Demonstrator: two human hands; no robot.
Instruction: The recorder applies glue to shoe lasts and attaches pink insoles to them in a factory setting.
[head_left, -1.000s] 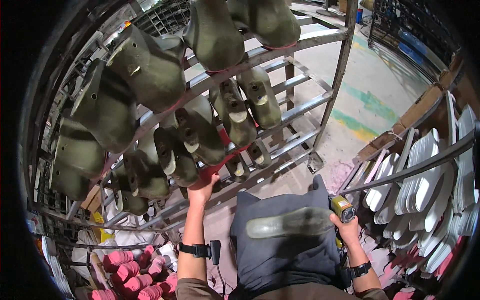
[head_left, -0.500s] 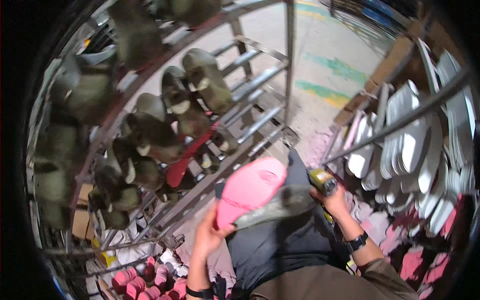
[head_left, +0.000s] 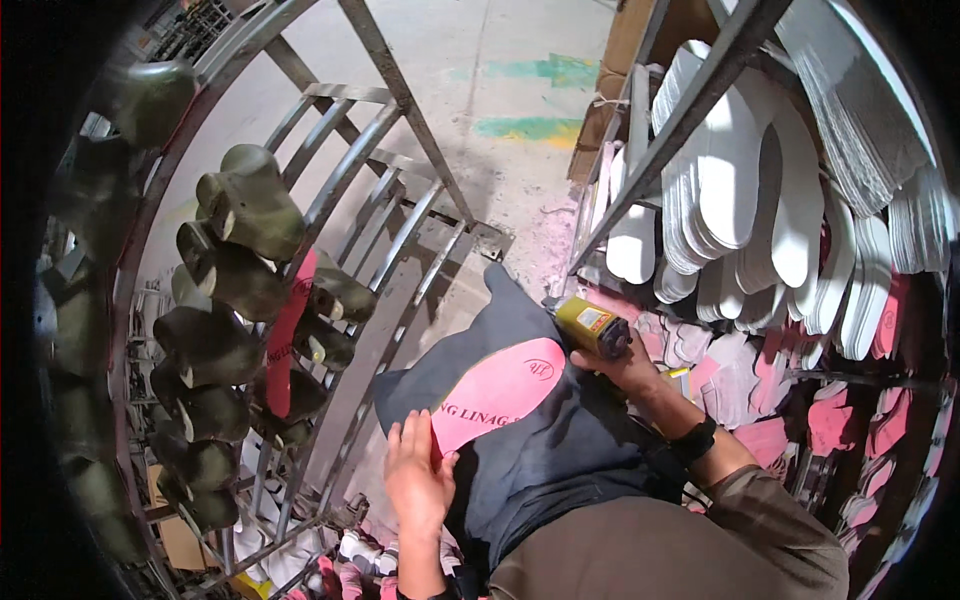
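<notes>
A pink insole [head_left: 505,395] with dark printing lies across the dark cloth [head_left: 540,480] over my lap. My left hand [head_left: 418,475] grips its narrow end, the fingers along the edge and the thumb on the near side. My right hand [head_left: 628,362] is wrapped round a yellow-green and black hand tool [head_left: 592,325], just right of the insole's broad end. What kind of tool it is I cannot make out. The tool does not touch the insole's printed face.
On the left, a metal rack [head_left: 350,170] carries dark olive shoes [head_left: 245,205] and another pink insole [head_left: 290,340]. White insoles [head_left: 735,160] hang in stacks on a rack at the right, above heaps of pink and pale pieces [head_left: 735,380]. Concrete floor [head_left: 430,60] stretches beyond.
The view has swung to the right. The pink insole, tilted up in my left hand before, now lies flatter on my lap with its printing readable. My right hand still holds the tool.
</notes>
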